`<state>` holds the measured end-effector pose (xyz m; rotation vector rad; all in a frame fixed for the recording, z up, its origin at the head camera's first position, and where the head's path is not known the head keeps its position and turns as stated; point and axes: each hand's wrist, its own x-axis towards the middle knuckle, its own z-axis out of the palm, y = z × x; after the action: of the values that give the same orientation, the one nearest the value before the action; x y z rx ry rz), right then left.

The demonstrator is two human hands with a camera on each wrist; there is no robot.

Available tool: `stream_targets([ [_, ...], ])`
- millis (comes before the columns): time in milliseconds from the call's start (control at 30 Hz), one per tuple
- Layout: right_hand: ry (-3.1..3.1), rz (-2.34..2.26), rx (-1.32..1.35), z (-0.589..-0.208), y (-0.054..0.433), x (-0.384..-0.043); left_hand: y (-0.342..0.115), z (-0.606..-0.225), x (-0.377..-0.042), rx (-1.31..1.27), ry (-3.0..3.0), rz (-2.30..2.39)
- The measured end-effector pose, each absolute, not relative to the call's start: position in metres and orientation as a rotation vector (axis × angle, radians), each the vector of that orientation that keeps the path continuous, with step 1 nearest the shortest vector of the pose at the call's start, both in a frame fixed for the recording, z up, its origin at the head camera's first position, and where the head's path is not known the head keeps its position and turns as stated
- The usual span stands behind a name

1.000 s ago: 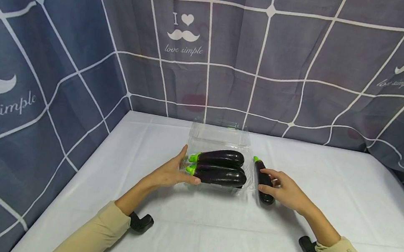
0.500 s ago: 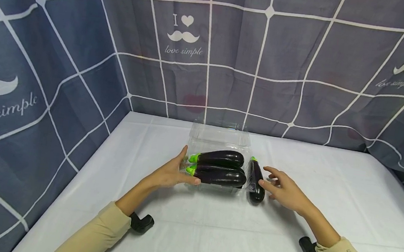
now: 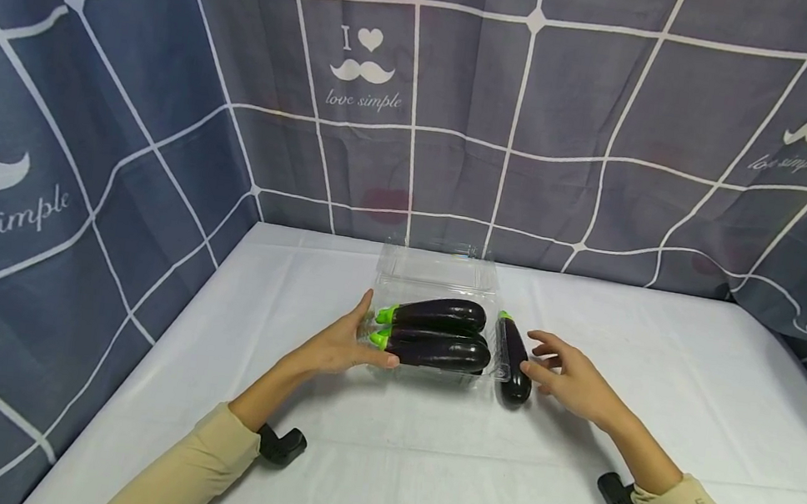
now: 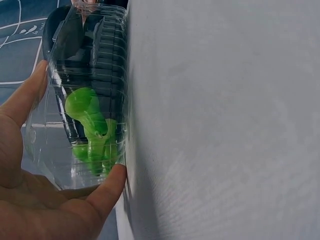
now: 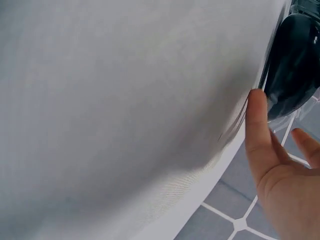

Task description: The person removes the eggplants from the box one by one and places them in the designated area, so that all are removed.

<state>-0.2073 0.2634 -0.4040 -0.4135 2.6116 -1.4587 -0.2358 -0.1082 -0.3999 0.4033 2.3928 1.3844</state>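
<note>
clear glossy plastic box [image 3: 439,270], smooth shiny eggplants [image 3: 440,351], matt cloth-covered counter [image 3: 419,498], my sleeves [image 3: 196,462] matt fabric, slightly creased

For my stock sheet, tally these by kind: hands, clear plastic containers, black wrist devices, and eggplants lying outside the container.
Hands: 2 (left hand, right hand)
Clear plastic container: 1
Black wrist devices: 2 (left device, right device)
Eggplant outside the container: 1
Total: 6
</note>
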Motion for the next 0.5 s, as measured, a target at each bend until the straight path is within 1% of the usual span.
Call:
stream_targets([
  [167, 2.596, -1.461, -0.466, -0.4048, 0.2642, -0.2077, -0.1079, -0.3998, -0.2358, 0.404, 2.394, 1.392],
  [500, 2.623, -1.425, -0.490, -0.4074, 0.2644, -0.2090, -0.1086, -0.4004, -0.2357, 0.399, 2.394, 1.395],
])
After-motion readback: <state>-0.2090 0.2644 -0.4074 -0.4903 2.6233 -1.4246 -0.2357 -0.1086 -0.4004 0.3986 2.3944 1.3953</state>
